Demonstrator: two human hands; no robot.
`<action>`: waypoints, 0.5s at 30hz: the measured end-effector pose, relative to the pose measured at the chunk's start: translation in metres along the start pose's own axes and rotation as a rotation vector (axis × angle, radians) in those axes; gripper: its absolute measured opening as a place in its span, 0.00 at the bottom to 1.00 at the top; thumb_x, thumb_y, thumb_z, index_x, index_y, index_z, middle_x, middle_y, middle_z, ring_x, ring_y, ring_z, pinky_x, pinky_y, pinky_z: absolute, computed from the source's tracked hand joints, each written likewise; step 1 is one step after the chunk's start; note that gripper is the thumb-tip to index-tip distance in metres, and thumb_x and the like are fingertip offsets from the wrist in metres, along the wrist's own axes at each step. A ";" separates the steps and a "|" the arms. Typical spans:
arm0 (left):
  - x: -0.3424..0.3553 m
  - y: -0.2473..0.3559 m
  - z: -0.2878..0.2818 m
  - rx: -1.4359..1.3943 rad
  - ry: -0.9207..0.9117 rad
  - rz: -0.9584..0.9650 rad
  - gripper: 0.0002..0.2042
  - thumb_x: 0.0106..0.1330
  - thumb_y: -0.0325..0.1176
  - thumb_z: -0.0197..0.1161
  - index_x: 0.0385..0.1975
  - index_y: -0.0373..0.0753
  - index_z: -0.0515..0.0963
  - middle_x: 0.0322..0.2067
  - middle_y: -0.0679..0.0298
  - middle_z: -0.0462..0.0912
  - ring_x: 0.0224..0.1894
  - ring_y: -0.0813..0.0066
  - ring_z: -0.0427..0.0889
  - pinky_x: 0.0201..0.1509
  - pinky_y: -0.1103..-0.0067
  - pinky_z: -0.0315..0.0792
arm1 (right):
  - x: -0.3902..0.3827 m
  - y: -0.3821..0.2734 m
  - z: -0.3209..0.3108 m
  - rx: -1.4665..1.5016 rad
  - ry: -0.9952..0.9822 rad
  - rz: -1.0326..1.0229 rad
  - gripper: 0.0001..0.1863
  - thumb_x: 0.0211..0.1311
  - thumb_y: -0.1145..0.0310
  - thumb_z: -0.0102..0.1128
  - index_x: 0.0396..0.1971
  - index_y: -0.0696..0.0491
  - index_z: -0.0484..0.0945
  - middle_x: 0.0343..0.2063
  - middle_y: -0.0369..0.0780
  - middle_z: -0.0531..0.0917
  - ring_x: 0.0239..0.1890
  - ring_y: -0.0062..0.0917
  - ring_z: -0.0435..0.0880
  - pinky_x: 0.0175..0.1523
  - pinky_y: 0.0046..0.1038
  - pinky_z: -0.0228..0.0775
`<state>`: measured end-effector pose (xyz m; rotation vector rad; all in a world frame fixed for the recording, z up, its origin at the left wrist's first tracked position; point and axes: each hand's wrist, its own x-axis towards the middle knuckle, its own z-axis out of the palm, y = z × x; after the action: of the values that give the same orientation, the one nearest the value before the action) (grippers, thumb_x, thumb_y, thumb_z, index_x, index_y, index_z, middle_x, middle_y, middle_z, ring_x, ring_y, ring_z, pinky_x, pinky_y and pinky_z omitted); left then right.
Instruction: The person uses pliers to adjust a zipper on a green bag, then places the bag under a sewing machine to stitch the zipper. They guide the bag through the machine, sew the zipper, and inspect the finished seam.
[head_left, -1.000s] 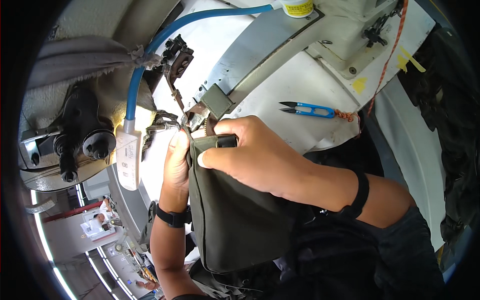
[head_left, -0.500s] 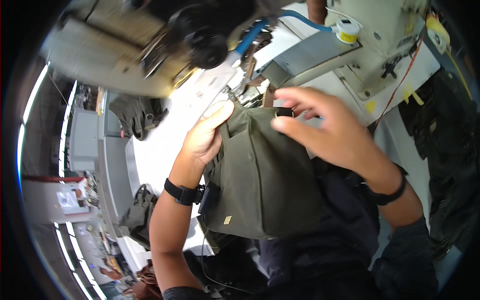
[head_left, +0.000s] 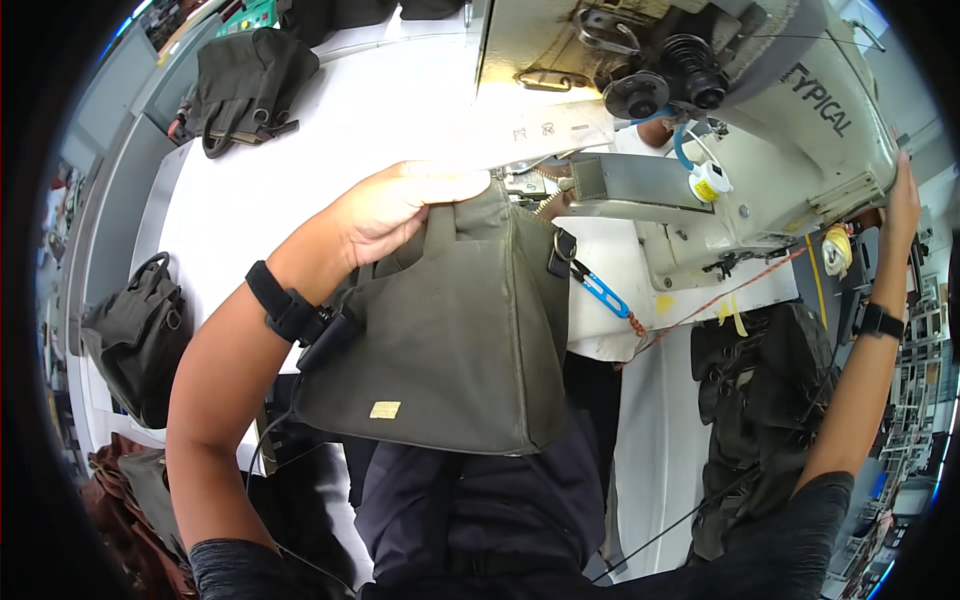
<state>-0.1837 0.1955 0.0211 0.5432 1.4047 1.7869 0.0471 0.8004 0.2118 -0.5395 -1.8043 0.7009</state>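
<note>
My left hand (head_left: 395, 205) grips the top edge and strap of an olive fabric bag (head_left: 440, 350), just below the sewing machine's needle area (head_left: 525, 180). A zipper runs from the bag's top beside a metal arm bed (head_left: 645, 185). A black tab with a ring (head_left: 560, 250) is at the bag's right corner. Blue thread snips (head_left: 600, 290) lie right of it. My right hand (head_left: 898, 200) is up at the right end of the machine head (head_left: 830, 110), fingers together and curled round a part mostly hidden from view.
Similar olive bags rest at the left (head_left: 140, 340) and back (head_left: 250, 80) of the white table (head_left: 230, 225). A dark heap of bags (head_left: 750, 400) is at the right, below a yellow roll (head_left: 838, 250). Brown material (head_left: 125, 500) is at lower left.
My right hand has left the bag for the machine head's right end. My left hand still holds the bag, whose broad face now shows. The view has swung round.
</note>
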 end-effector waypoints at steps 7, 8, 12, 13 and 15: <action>-0.003 -0.001 -0.003 0.040 0.018 -0.009 0.17 0.72 0.31 0.68 0.58 0.32 0.81 0.53 0.62 0.86 0.58 0.75 0.81 0.69 0.77 0.71 | 0.034 -0.019 0.006 0.091 -0.208 0.347 0.27 0.73 0.50 0.63 0.59 0.57 0.82 0.53 0.41 0.86 0.52 0.27 0.85 0.58 0.28 0.74; -0.003 0.002 -0.002 0.014 0.007 -0.023 0.18 0.71 0.31 0.68 0.58 0.32 0.81 0.54 0.62 0.86 0.58 0.75 0.81 0.69 0.77 0.71 | 0.034 -0.029 0.005 0.060 -0.235 0.366 0.26 0.73 0.50 0.63 0.58 0.57 0.83 0.52 0.41 0.86 0.51 0.27 0.85 0.56 0.29 0.75; -0.002 0.009 0.007 -0.096 0.100 0.003 0.19 0.68 0.20 0.69 0.59 0.34 0.79 0.53 0.59 0.85 0.56 0.73 0.84 0.65 0.76 0.78 | 0.024 -0.063 0.008 -0.001 -0.279 0.457 0.25 0.71 0.51 0.62 0.54 0.57 0.83 0.49 0.42 0.87 0.46 0.30 0.87 0.50 0.32 0.79; -0.001 0.010 0.004 -0.098 0.087 -0.016 0.19 0.68 0.20 0.68 0.59 0.34 0.80 0.52 0.60 0.86 0.56 0.73 0.84 0.65 0.76 0.78 | 0.023 -0.068 0.011 0.003 -0.288 0.481 0.25 0.71 0.51 0.62 0.53 0.57 0.83 0.49 0.42 0.88 0.45 0.31 0.87 0.48 0.33 0.79; -0.001 0.010 -0.004 -0.109 0.069 -0.056 0.18 0.69 0.20 0.67 0.58 0.33 0.80 0.50 0.61 0.87 0.56 0.73 0.84 0.65 0.76 0.78 | 0.019 -0.076 0.017 0.013 -0.295 0.554 0.24 0.70 0.51 0.62 0.52 0.57 0.84 0.47 0.42 0.88 0.43 0.32 0.88 0.45 0.34 0.81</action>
<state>-0.1894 0.1912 0.0294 0.3853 1.3465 1.8397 0.0226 0.7546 0.2726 -0.9880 -1.9303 1.2181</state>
